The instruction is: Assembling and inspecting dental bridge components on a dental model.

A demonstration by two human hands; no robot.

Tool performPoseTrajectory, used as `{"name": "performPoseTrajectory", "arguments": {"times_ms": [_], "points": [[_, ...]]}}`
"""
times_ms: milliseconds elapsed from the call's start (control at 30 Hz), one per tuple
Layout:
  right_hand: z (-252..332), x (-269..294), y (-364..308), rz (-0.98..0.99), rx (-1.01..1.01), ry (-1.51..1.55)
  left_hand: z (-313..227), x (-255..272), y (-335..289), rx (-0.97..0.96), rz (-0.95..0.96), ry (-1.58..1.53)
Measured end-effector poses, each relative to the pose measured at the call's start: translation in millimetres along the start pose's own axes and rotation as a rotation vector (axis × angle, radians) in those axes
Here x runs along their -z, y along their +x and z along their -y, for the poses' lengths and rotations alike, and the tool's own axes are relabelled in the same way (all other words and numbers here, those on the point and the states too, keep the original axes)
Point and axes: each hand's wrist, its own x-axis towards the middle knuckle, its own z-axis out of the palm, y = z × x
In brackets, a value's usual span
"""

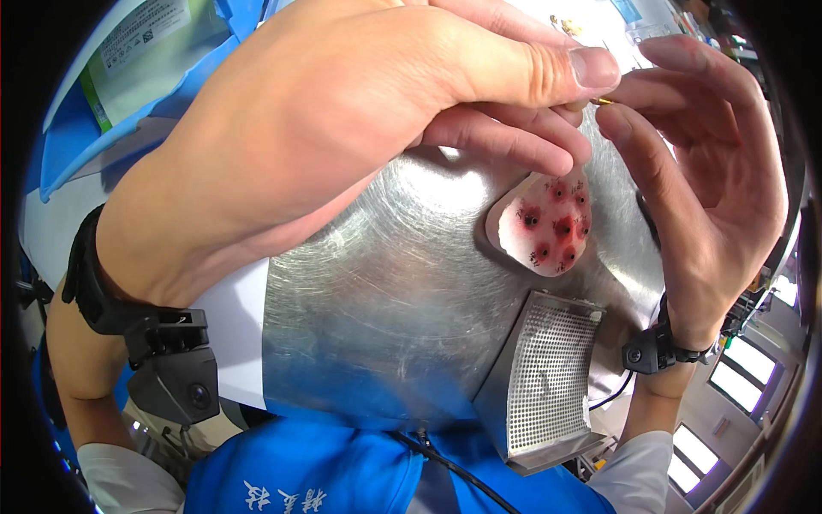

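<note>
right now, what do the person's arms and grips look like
No gloves on the left grip or right grip. Black straps carry boxy black cameras, one each side; a thin black cable shows below the right one. The sleeves are whitish.

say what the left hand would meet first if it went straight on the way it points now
Likely the shiny, slim, gold-coloured piece that the bare right hand seems to pinch, then that hand itself. Depth is unclear; the left hand may already touch the piece.

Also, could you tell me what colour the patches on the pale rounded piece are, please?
The patches are red to pink, best seen in the head view.
</note>
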Motion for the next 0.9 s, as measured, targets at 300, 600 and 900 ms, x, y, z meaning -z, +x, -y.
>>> {"name": "performPoseTrajectory", "arguments": {"times_ms": [300, 600, 900], "points": [[-11.8, 5.2, -4.3, -0.008, 0.069, -0.068, 2.9, 23.2, -58.5, 0.066, 0.025, 0.034], [-14.6, 0.1, -3.1, -0.032, 0.081, -0.102, 14.2, 6.3, -57.5, -0.036, -0.062, 0.045], [-16.1, -0.1, -2.8, -0.023, 0.122, -0.093, 9.7, 1.4, -63.1, -0.050, -0.232, 0.081]]}}
